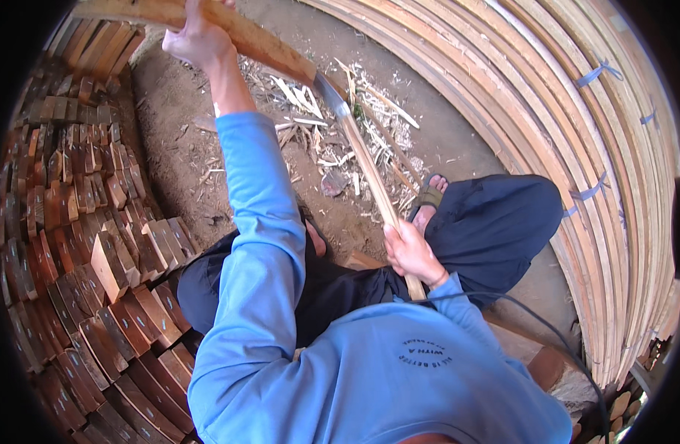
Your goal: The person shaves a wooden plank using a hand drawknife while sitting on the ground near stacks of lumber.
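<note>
At the upper left, my left hand (203, 46) is closed around a long, pale brown wooden piece (269, 50) that slants down to the right. My right hand (410, 255) grips the wooden handle (368, 164) of a long-handled knife near my lap. The handle's lower end reaches my shirt. Its grey metal blade (329, 95) lies at the lower right end of the wooden piece; whether it cuts in or only touches, I cannot tell. Part of the blade is hidden by the wood.
Wood shavings (388, 109) and thin strips litter the dirt floor (177, 126) between my sandalled feet. Rows of short wooden blocks (81, 244) are stacked on the left. Long boards (577, 148) with blue ties curve along the right. A black cable (547, 325) crosses my right side.
</note>
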### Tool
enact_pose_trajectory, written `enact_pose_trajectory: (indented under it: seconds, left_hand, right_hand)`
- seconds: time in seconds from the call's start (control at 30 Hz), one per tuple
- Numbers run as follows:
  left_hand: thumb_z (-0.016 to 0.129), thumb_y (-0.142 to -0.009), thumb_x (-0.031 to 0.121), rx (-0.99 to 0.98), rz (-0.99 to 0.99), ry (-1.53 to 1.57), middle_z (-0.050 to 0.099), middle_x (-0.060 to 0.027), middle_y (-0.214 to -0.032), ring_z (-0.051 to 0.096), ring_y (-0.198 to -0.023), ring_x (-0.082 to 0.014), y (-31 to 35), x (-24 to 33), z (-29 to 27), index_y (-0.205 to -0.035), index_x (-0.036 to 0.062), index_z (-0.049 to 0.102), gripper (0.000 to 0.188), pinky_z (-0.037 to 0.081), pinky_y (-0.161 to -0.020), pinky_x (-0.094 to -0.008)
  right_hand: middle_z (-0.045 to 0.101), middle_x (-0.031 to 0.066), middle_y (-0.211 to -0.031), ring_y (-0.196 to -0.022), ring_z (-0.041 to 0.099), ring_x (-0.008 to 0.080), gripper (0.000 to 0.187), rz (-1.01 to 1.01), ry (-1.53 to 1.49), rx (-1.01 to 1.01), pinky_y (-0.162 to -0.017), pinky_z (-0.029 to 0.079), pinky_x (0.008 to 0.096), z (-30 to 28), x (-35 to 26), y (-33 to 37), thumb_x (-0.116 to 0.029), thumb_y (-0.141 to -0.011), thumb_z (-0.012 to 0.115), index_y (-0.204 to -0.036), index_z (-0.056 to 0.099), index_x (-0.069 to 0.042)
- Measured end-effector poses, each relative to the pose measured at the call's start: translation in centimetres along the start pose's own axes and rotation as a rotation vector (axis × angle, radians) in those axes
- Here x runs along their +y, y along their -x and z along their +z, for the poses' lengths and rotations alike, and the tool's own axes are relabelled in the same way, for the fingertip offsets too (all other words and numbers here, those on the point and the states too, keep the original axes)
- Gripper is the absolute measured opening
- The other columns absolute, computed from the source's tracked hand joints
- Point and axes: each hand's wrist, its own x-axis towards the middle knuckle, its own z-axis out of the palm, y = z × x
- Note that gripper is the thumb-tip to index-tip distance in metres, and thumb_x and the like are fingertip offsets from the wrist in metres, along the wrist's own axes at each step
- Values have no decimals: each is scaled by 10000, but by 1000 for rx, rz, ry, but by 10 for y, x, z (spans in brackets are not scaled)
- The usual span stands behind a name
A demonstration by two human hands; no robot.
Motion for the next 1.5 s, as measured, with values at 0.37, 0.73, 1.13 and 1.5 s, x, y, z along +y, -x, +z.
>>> enact_pose_trajectory:
  seconds: [0.37,0.73,1.13,1.5]
  left_hand:
    - [795,-874,234,7,-6,-96,653,-72,-724,609,-593,-169,10,5,11,-916,-31,691,288,508,-584,-312]
    - [728,-868,159,-11,-121,99,620,-197,-738,647,-592,-292,5,23,-14,-914,-119,602,309,597,-538,-442]
    - [773,-885,218,-230,-56,-49,665,-104,-727,635,-578,-192,35,9,24,-914,-32,673,271,538,-569,-323]
    - [760,-851,66,-77,28,47,651,-215,-730,660,-546,-296,11,-6,30,-962,-152,617,283,597,-498,-423]
  right_hand:
    - [403,-27,-657,-444,384,66,183,24,104,21,-342,331,258,13,-28,-46,-262,-1123,424,-1011,418,-118]
    - [461,2,-574,-368,458,116,206,44,24,40,-316,363,302,10,-22,-28,-222,-1098,441,-983,480,-55]
    - [413,-26,-699,-467,348,66,232,96,-326,-96,-371,277,258,-4,-54,-75,-292,-1117,442,-977,448,-108]
    - [424,-38,-696,-465,363,58,217,102,-264,-88,-374,307,253,2,-42,-69,-306,-1116,439,-1014,458,-116]
